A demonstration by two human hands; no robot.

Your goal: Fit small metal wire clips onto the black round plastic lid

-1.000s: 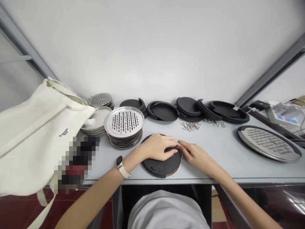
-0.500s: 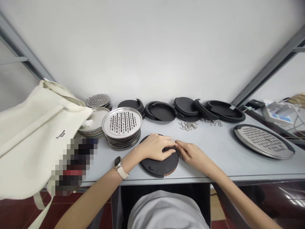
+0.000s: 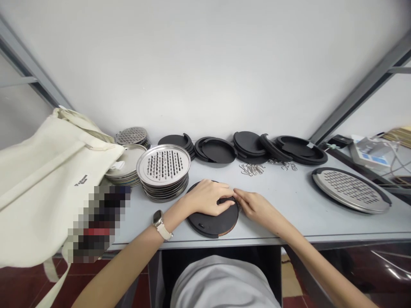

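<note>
A round black disc (image 3: 212, 222) lies flat near the table's front edge, with a small slot and a brownish strip at its lower right rim. My left hand (image 3: 210, 197) rests over its upper part, thumb and fingers bent toward the right rim. At that rim my right hand (image 3: 252, 203) has its fingers pinched together, fingertips touching those of my left hand. Whatever lies between the fingertips is too small to make out. Left of the disc stands a stack of metal grater plates (image 3: 164, 166). Small metal hooks (image 3: 252, 169) lie behind my right hand.
Black round trays (image 3: 218, 150) line the wall at the back. A grater plate in a black holder (image 3: 353, 190) lies at the right. More metal plates (image 3: 128, 160) and a cream bag (image 3: 58, 171) occupy the left. Shelf posts (image 3: 359, 90) rise at both sides.
The view has shifted very slightly. Both hands stay at the disc's right rim in nearly the same pose.
</note>
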